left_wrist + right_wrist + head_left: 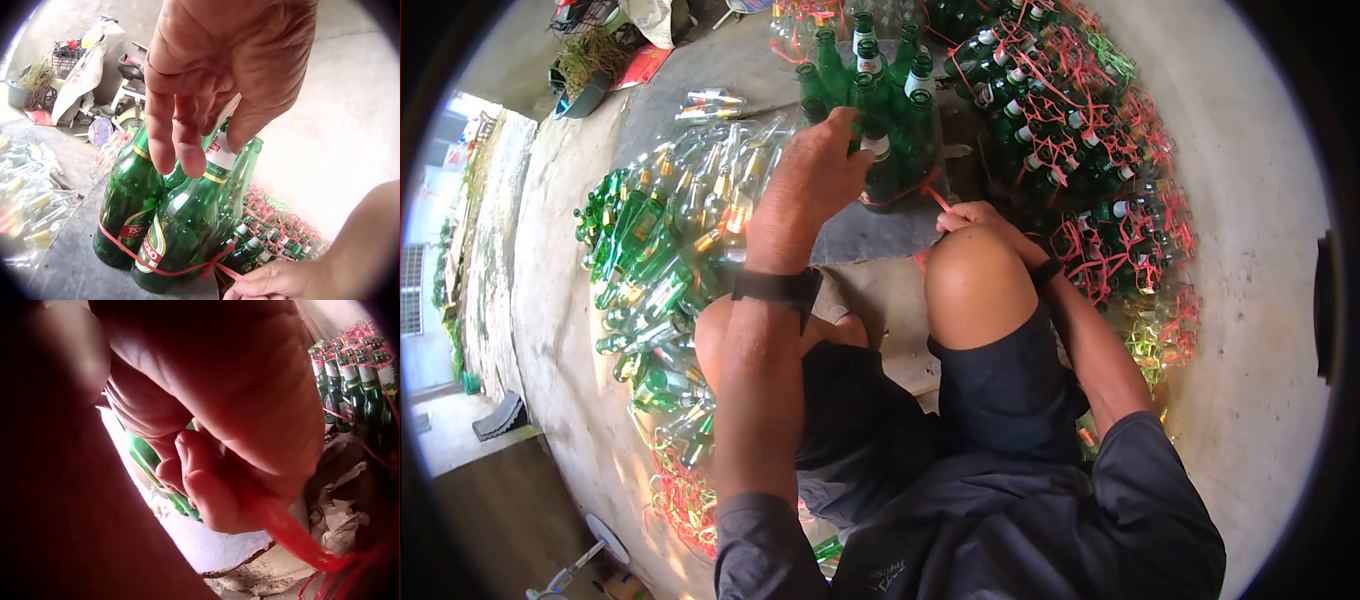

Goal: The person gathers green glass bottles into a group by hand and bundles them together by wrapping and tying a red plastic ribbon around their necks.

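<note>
Green glass beer bottles [918, 120] stand upright in a tight cluster on a grey slab. Red plastic twine [172, 273] runs around their lower bodies and meets at a crossing on the right. My left hand [815, 180] is over the near bottles, its fingers pointing down with the thumb apart, beside a white-labelled bottle neck [220, 156]. By the bent knee, my right hand [980, 215] grips the twine's tail, drawn out from the cluster. In the right wrist view, the red twine [287, 534] comes out of the curled fingers.
Bundles of green bottles [1040, 130] tied with red twine stand at the right. Loose clear bottles [720, 180] and green bottles [635, 235] lie piled at the left. A planter [585, 95] sits at the back left, and loose red twine [685, 500] lies near the lower left.
</note>
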### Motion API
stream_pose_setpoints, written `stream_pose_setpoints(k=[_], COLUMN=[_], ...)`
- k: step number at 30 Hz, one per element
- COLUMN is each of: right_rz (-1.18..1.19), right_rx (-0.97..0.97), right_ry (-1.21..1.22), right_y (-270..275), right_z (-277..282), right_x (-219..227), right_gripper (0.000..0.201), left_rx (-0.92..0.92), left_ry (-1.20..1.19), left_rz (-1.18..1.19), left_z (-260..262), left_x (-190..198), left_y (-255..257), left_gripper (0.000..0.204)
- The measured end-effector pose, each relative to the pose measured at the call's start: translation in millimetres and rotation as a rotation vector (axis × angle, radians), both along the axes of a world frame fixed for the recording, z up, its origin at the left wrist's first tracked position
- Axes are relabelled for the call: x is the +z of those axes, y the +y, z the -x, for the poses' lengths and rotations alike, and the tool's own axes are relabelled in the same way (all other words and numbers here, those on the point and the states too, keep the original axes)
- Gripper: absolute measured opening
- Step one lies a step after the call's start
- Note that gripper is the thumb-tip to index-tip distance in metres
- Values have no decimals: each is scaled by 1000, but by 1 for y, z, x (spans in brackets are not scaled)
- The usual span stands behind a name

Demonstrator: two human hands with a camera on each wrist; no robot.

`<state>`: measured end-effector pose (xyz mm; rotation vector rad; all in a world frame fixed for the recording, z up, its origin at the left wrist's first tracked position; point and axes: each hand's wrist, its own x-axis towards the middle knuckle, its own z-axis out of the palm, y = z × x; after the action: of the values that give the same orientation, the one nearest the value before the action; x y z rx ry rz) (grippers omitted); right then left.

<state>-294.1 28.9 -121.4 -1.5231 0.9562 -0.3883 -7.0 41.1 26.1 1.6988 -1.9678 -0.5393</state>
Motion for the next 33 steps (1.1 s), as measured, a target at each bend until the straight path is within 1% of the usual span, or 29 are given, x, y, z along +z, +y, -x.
stream_pose_setpoints(k=[1,2,3,4,6,7,9,10,12,13,15,18,22,25,27,28,29,31,33], right_rz=[5,16,26,30,27,31,142,144,226,228,190,231,269,254,174,191,191,176,165], right_rx=[4,-35,-74,-71,-128,-125,-98,-97,-81,-79,-83,-46,-20,-53,-46,-42,-40,13,15], right_ry=[-3,10,24,23,-23,-25,28,28,56,56,51,57,127,156,186,243,243,133,115], right_y=[0,-1,-1,-1,-4,-7,-16,-20,-26,-25,-23,-29,-36,-39,-46,-50,-54,-63,-70], right_z=[3,7,8,9,11,12,15,16,18,16,11,8,-1,-9,-12,-14,-15,-14,-13], right_x=[1,3,10,17,30,32,37,40,52,63,84,92,111,131,143,150,153,155,157], right_gripper=[38,37,37,37,35,35,34,34,37,37,41,43,40,39,36,36,36,34,35], left_rx=[4,15,26,29,42,45,65,66,66,68,82,66,33,15,42,67,70,80,88], left_ry=[-3,23,49,49,85,83,77,77,161,161,199,226,274,250,224,197,197,197,196], left_rz=[5,43,79,83,134,138,252,254,350,351,393,390,362,351,314,278,278,207,199], left_z=[-1,-1,-1,-2,-2,-2,2,4,8,11,16,25,40,50,56,58,60,65,70], left_x=[-1,-4,-5,-7,-6,-4,0,2,5,7,11,7,6,5,4,3,3,3,2], left_y=[0,0,0,1,2,3,4,4,4,4,5,6,10,10,10,10,10,10,10], left_gripper=[56,54,52,52,48,48,40,40,29,29,22,21,21,25,29,33,33,41,42])
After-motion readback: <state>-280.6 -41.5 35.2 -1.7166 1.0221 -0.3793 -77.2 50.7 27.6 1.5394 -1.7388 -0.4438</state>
